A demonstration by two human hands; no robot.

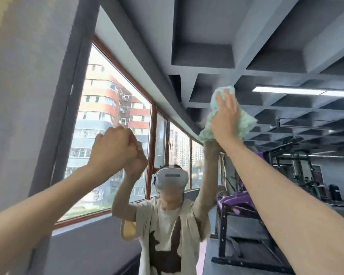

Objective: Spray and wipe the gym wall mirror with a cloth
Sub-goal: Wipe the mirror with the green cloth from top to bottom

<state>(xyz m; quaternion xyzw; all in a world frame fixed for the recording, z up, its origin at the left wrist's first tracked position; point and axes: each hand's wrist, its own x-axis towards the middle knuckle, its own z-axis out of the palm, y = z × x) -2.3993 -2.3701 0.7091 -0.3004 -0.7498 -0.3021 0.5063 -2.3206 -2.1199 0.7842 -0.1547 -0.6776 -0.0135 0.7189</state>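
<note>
The person is pressing the right hand (225, 118) flat, fingers straight, against a green cloth (245, 124) held high on the mirror (207, 26). The left hand (111, 145) is curling into a fist with nothing showing in it, its knuckles touching the glass lower down and to the left. The mirror is reflecting the person's headset (171, 178), a window (115, 116) and a purple bench (236, 201).
</note>
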